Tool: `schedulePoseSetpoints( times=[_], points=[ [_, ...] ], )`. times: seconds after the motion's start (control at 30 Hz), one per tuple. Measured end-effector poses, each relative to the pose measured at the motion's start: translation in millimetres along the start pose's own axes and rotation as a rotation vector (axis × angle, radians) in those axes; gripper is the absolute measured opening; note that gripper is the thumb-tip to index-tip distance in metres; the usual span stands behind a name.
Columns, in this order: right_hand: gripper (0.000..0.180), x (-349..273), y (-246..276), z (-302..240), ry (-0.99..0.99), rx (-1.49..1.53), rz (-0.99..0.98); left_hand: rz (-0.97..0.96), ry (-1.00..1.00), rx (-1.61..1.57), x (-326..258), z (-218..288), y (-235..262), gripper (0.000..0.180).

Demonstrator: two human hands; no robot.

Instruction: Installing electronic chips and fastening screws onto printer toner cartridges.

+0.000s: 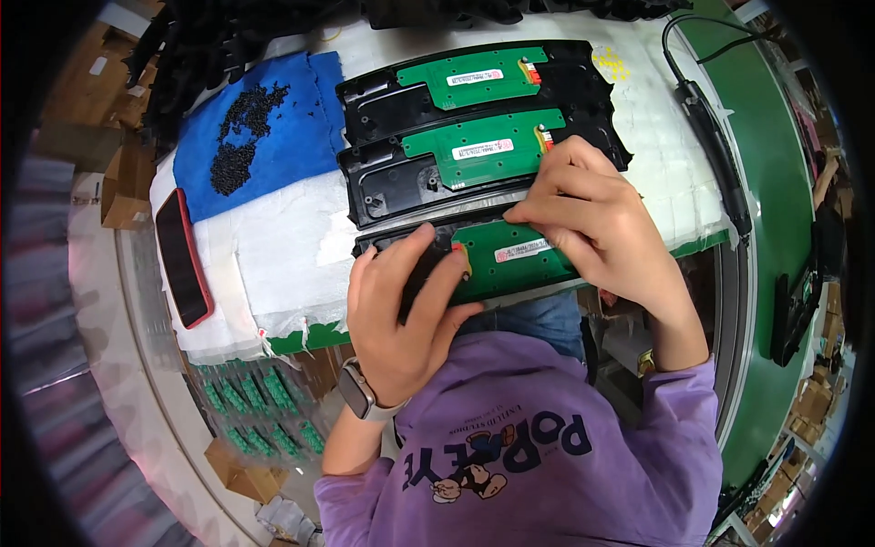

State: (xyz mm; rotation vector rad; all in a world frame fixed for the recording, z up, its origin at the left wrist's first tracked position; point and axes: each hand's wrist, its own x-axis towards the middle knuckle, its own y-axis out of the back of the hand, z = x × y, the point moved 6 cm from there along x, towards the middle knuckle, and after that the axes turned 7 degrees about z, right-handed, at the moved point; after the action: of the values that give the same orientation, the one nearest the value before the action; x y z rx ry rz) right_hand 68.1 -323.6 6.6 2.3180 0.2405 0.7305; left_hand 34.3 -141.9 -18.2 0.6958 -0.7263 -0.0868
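Closest to me lies a black plastic housing (pixel 469 221) with a green circuit board (pixel 510 272) in it. The board carries a white label and a small red connector with wires. My left hand (pixel 392 314) grips this housing at its left end, fingers bent over it by the connector. At the far edge of the board, the fingertips of my right hand (pixel 597 219) are pinched together; what they hold is hidden. Beyond lie a second housing (pixel 392 187) with a green board (pixel 497 137), and a third housing (pixel 374 105) with another board (pixel 469 84).
Left on the white-covered table (pixel 292 264), a blue cloth (pixel 305 118) bears heaps of small black pieces (pixel 232 169). A red-edged phone (pixel 185 260) lies near the left edge. At the right is a black stick-shaped tool (pixel 715 155) with a cable. Dark parts (pixel 210 41) crowd the back.
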Motion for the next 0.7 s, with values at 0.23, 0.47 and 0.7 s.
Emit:
schedulePoseSetpoints(
  times=[0.23,0.47,0.7],
  points=[
    [0.029,0.0,5.3,-0.8,0.002,-0.115,0.021,-0.127,-0.068,0.164,3.6,6.7,-5.6,0.036],
    [0.036,12.3,17.5,-12.1,0.066,-0.262,0.012,-0.138,-0.064,0.18,6.2,12.2,-4.6,0.036],
    [0.028,68.1,23.3,43.0,0.097,-0.462,0.143,-0.104,-0.074,0.149,17.8,22.1,2.7,0.04]
  ],
)
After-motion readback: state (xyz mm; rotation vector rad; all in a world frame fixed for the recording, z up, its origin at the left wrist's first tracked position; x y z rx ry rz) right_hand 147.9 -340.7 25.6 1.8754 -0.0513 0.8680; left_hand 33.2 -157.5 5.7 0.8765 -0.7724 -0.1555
